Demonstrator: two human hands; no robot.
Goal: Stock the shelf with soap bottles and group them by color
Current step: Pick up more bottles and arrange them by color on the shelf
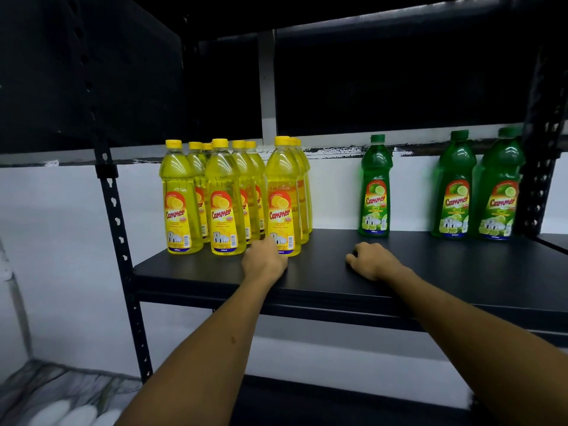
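Note:
Several yellow soap bottles (226, 198) stand grouped on the left of the black shelf (461, 272). Three green soap bottles stand on the right: one alone (375, 186) and two side by side (455, 186) near the right post. My left hand (264, 261) reaches onto the shelf and touches the base of the front right yellow bottle (281, 198); its fingertips are hidden against the bottle. My right hand (373, 261) rests on the bare middle of the shelf with its fingers loosely curled, and it holds nothing.
Black perforated posts (118, 216) frame the rack at left and right. An upper shelf (368, 13) hangs dark overhead, and a lower shelf (338, 401) lies below. A white wall sits behind. Between the yellow group and the lone green bottle is a gap.

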